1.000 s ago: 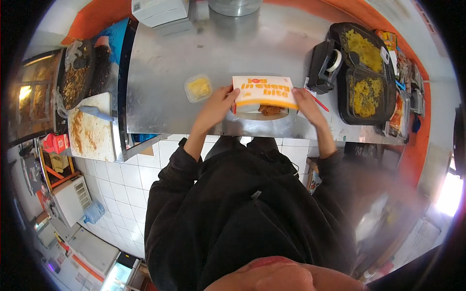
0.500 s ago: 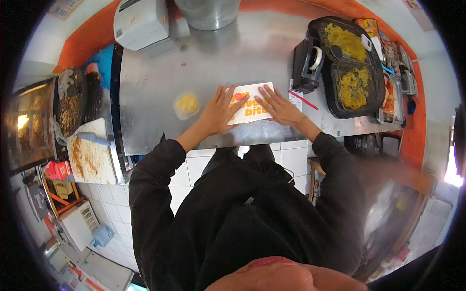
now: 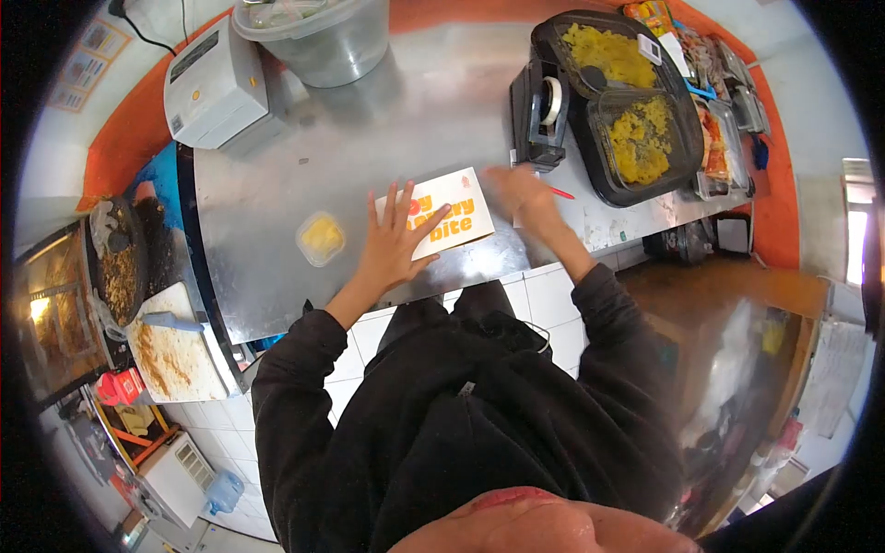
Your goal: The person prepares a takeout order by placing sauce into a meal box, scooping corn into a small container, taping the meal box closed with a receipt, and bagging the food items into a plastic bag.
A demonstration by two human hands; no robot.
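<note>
A white cardboard food box [image 3: 464, 205] with orange and yellow lettering lies closed on the steel table. Spread fingers of my left hand [image 3: 392, 241] rest on its left part, pressing on the lid without gripping. My right hand [image 3: 528, 198] is off the box, just beyond its right edge, blurred by motion so its fingers cannot be made out. Close to that hand lie a red pen [image 3: 560, 193] and a printed paper slip, partly covered. A small clear tub [image 3: 322, 239] of pale yellow food sits left of my left hand.
A black tape dispenser [image 3: 539, 115] stands behind my right hand, beside a black tray [image 3: 678, 175] with yellow food. At the back are a white printer [image 3: 217, 88] and a clear bucket [image 3: 341, 51]. A knife lies on a stained cutting board [image 3: 171, 355] at left.
My right hand has lifted off the box and moved right towards the pen and slip. My left hand stays on the box, fingers now spread wider. The camera view has shifted.
</note>
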